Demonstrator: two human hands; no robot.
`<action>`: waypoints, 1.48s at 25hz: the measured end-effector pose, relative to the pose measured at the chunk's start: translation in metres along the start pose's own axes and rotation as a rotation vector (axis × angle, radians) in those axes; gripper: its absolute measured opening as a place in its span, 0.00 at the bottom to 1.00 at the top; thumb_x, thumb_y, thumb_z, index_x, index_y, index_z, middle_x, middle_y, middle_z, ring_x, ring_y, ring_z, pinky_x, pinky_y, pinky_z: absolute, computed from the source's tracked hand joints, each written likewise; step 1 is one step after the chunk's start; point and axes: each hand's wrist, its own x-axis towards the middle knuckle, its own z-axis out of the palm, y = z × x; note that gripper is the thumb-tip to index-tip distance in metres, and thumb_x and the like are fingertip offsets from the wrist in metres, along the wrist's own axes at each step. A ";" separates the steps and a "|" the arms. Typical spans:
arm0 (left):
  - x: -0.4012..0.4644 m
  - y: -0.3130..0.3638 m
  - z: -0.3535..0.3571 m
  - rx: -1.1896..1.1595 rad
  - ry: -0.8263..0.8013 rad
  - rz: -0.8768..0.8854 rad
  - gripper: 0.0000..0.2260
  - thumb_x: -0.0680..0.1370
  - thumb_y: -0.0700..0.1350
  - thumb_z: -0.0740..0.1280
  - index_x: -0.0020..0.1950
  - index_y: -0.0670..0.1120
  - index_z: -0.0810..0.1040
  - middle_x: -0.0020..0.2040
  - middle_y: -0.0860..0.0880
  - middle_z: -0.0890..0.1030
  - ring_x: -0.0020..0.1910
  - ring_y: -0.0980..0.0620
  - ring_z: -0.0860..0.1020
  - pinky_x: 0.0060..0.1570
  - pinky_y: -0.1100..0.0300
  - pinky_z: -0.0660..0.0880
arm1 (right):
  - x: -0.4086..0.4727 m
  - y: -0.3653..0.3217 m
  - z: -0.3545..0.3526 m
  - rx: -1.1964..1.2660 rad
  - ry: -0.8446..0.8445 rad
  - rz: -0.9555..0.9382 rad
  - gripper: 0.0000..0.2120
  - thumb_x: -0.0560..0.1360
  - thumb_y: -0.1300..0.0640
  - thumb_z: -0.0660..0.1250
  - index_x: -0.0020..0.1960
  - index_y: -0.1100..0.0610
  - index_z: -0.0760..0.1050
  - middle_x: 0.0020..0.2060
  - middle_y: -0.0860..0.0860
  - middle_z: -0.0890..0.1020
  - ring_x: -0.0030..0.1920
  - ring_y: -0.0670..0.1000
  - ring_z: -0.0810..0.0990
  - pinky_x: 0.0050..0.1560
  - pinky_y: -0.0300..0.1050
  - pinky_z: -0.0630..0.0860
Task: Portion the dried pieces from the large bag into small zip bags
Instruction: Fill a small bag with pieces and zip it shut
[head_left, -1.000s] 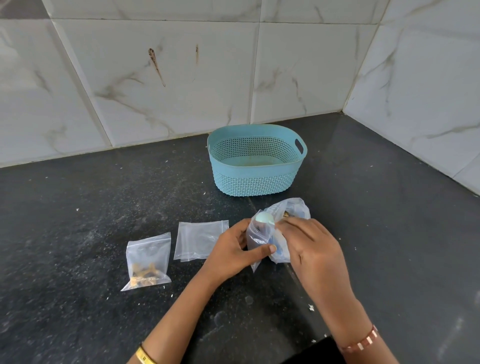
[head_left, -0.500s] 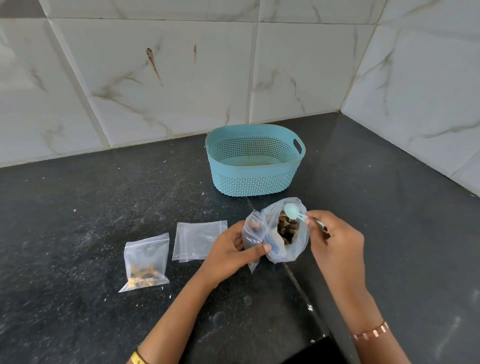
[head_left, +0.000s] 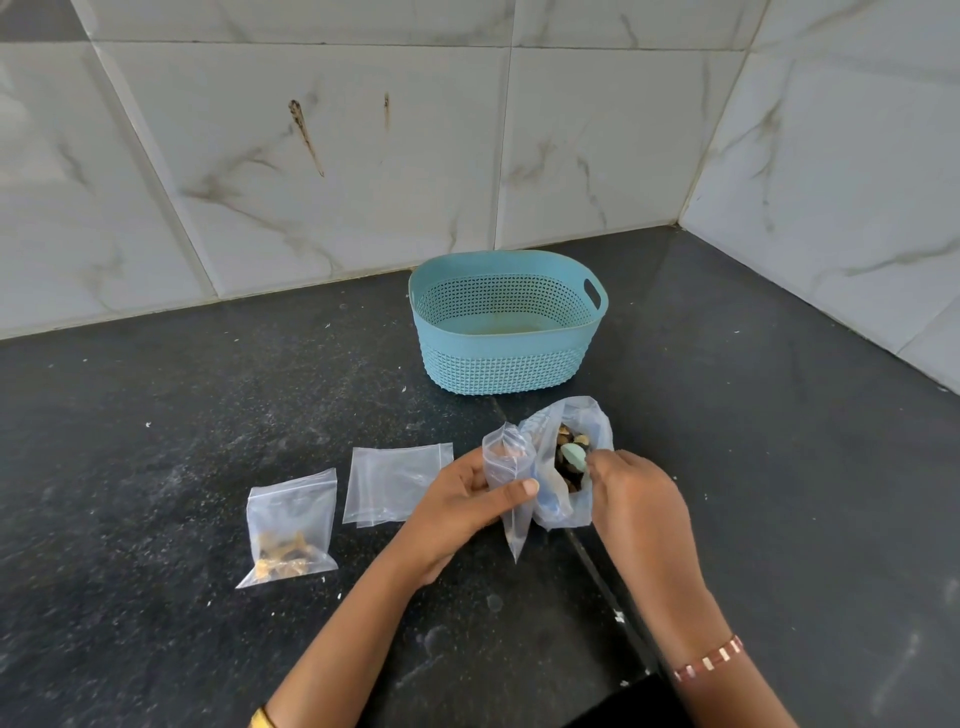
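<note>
Two hands work over the black speckled stone worktop (head_left: 156, 415), near its middle. The left hand (head_left: 462, 504) pinches a small clear zip bag (head_left: 506, 467) between thumb and fingers, holding it upright with its mouth open. Touching it on the right stands the large clear plastic bag (head_left: 566, 499) of brown dried pieces (head_left: 566, 465), its top folded open. The right hand (head_left: 634, 493) grips a pale blue plastic spoon (head_left: 575, 457), whose bowl is down among the pieces. Towards the worktop's left edge lie a flat stack of empty zip bags (head_left: 395, 483) and a filled small zip bag (head_left: 291, 525). A blue perforated plastic basket (head_left: 504, 358) stands near the tiled back wall (head_left: 363, 156).
</note>
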 end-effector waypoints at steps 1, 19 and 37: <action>-0.001 0.001 0.001 -0.025 -0.004 -0.016 0.10 0.73 0.39 0.68 0.52 0.49 0.77 0.45 0.53 0.85 0.48 0.55 0.83 0.52 0.61 0.78 | 0.001 0.000 -0.002 0.001 -0.014 0.026 0.10 0.59 0.68 0.78 0.35 0.61 0.78 0.24 0.47 0.65 0.23 0.46 0.64 0.23 0.32 0.52; 0.006 -0.013 0.006 -0.311 0.019 -0.101 0.17 0.68 0.46 0.69 0.55 0.43 0.76 0.51 0.44 0.84 0.50 0.49 0.82 0.54 0.56 0.79 | 0.013 0.003 0.000 0.289 -0.089 0.264 0.09 0.75 0.66 0.61 0.49 0.62 0.80 0.46 0.56 0.82 0.34 0.50 0.76 0.35 0.43 0.72; 0.010 -0.004 0.007 0.061 -0.030 0.058 0.12 0.71 0.47 0.69 0.54 0.52 0.77 0.51 0.54 0.84 0.54 0.58 0.80 0.53 0.65 0.76 | 0.016 0.025 0.000 1.033 -0.066 0.716 0.07 0.75 0.67 0.63 0.43 0.63 0.79 0.28 0.57 0.78 0.20 0.45 0.66 0.18 0.35 0.62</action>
